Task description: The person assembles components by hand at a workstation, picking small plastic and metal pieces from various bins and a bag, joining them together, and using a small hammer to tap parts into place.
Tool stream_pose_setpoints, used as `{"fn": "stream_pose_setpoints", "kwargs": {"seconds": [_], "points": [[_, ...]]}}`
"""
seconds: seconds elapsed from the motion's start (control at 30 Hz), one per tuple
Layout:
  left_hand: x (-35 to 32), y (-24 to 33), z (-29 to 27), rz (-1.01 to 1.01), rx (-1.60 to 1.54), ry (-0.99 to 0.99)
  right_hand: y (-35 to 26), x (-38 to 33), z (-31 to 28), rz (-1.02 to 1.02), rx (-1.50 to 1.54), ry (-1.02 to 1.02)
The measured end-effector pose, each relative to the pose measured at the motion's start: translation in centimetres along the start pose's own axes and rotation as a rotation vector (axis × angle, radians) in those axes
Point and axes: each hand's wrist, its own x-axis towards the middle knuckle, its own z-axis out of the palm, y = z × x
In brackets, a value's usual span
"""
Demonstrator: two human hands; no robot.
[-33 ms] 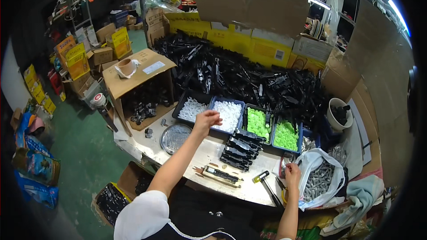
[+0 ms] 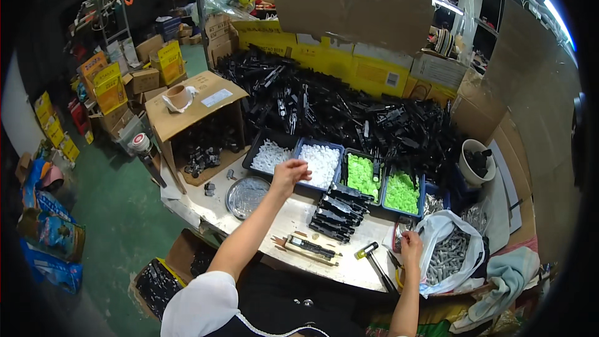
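Note:
My left hand (image 2: 291, 175) hovers at the near edge of a blue tray of small white plastic parts (image 2: 321, 161). Its fingers are pinched together; whatever they hold is too small to make out. Beside the open white bag of grey plugs (image 2: 448, 251) is my right hand (image 2: 411, 249), over a small red-edged packet (image 2: 397, 235). Its fingers are curled closed, and their tips hide anything in them. Between my hands lies a row of black parts (image 2: 337, 213). Nearer me, one black part (image 2: 314, 247) rests in a wooden jig (image 2: 301, 256).
A hammer (image 2: 367, 249) lies by the table's front edge. Two trays of green parts (image 2: 362, 175) stand right of the white ones. Behind rises a heap of black parts (image 2: 349, 109). A round dish (image 2: 247, 197) and an open cardboard box (image 2: 163, 122) are on the left.

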Motion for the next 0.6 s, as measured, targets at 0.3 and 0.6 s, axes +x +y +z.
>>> {"fn": "stream_pose_setpoints", "kwargs": {"seconds": [0.3,0.6], "points": [[-5.5,-0.4,-0.3,-0.065,-0.193,0.06,-1.2,0.1,-0.3,-0.021,-0.004,0.014],[-11.6,-0.7,-0.9,-0.204,-0.211,-0.049,-0.9,-0.5,0.5,-0.123,-0.185,0.026]]}}
